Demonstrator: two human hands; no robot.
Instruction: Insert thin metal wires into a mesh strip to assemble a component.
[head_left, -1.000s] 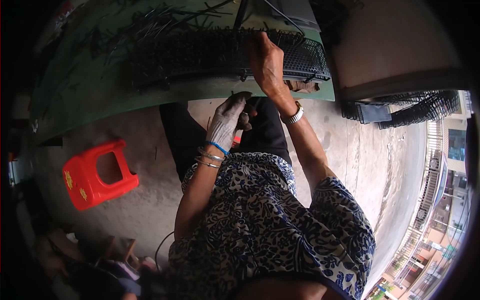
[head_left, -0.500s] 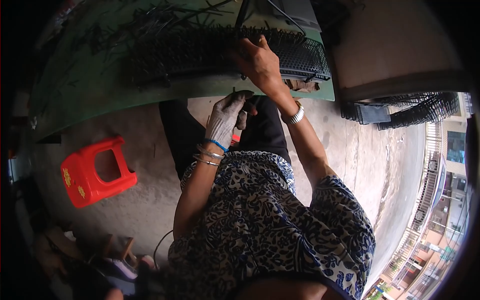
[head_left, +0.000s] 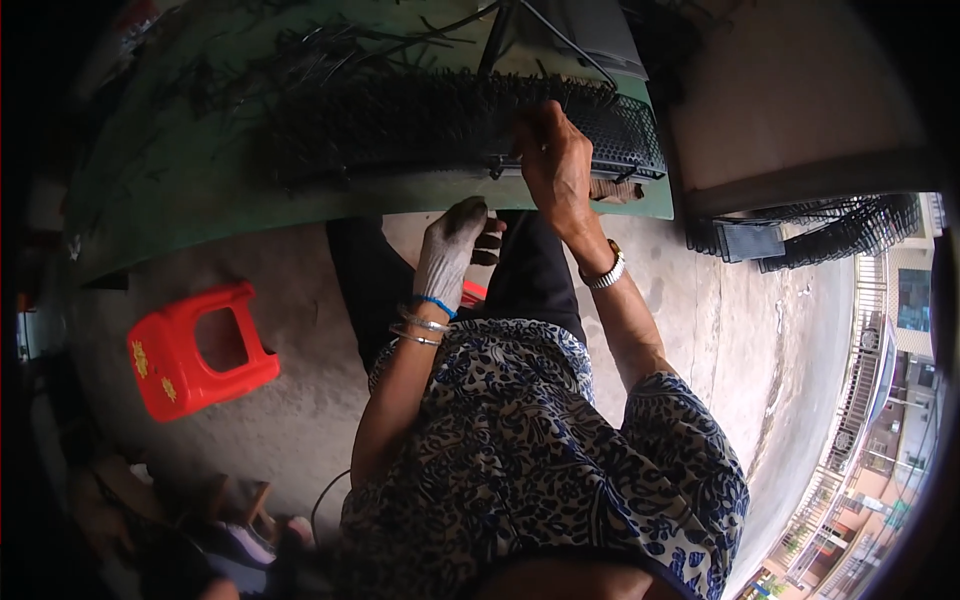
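Most of the mesh rack (head_left: 628,132) near the front edge of the surface (head_left: 400,200) seems filled with black strips (head_left: 400,115), its right end less; right hand (head_left: 560,168) and left hand (head_left: 454,243) are curled, contents I cannot tell

Green table (head_left: 185,195) — black mesh tray (head_left: 632,138), loose dark strips (head_left: 330,52).

Daylight is coming from the right, brightening the floor (head_left: 690,320), while the desk (head_left: 400,198) is lying dim. Fisheye distortion is bending the darkened edges.
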